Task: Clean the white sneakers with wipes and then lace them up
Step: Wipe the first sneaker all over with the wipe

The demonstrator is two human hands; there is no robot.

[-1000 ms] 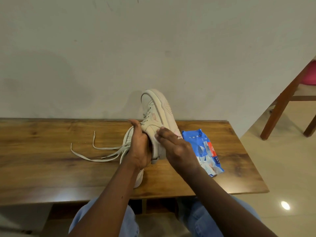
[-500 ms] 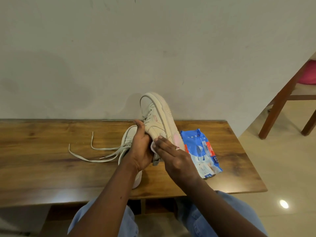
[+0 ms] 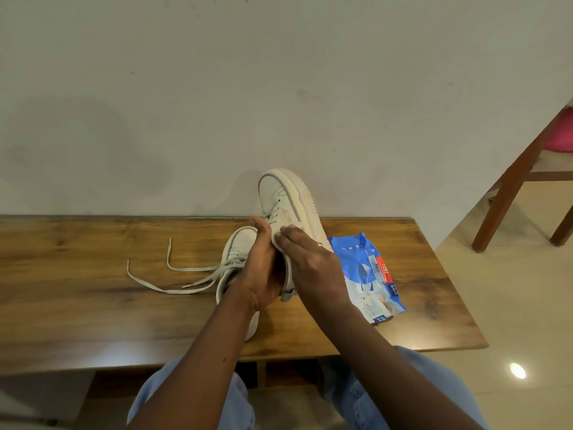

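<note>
My left hand grips a white sneaker near its heel and holds it above the wooden table, toe pointing up and away. My right hand presses a white wipe against the sneaker's side, fingers laid over it. A second white sneaker lies on the table below my left hand, mostly hidden by it. Its loose white laces trail to the left over the tabletop.
A blue pack of wipes lies on the table just right of my right hand. A wall stands close behind the table. A wooden chair stands on the tiled floor at the far right. My knees in blue jeans are below the table's front edge.
My right hand with the wipe has slid up along the sneaker's side towards the laces area. The left hand keeps its grip on the shoe.
</note>
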